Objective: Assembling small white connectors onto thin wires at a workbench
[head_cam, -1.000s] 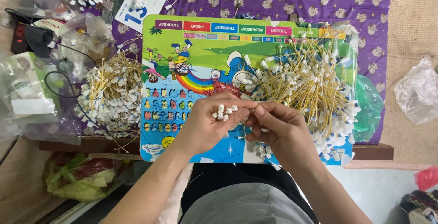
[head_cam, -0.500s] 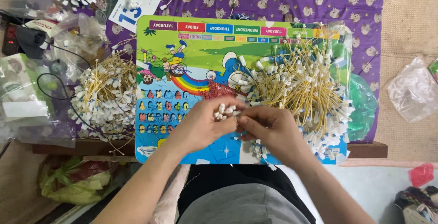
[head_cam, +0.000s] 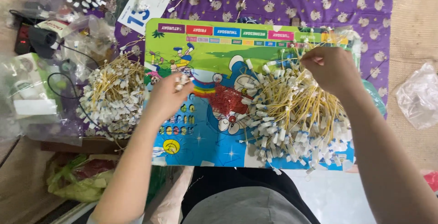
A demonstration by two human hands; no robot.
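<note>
Hands have separated: right hand (head_cam: 331, 68) pinches into the pile of yellow white-tagged strings (head_cam: 296, 114) at right; left hand (head_cam: 166, 97), centre-left, fingers closed on a small bunch of white tags (head_cam: 182, 81).

Hands: two, at 9 (head_cam: 166, 98) and 2 (head_cam: 331, 71). Tag heaps: two, at 9 (head_cam: 112, 98) and 3 (head_cam: 296, 119). Board (head_cam: 200, 55): one, centre.

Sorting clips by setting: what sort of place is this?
Probably a home piecework spot: a colourful cartoon lap board on a purple patterned cloth, with heaps of yellow tagged strings and loose plastic bags.
</note>
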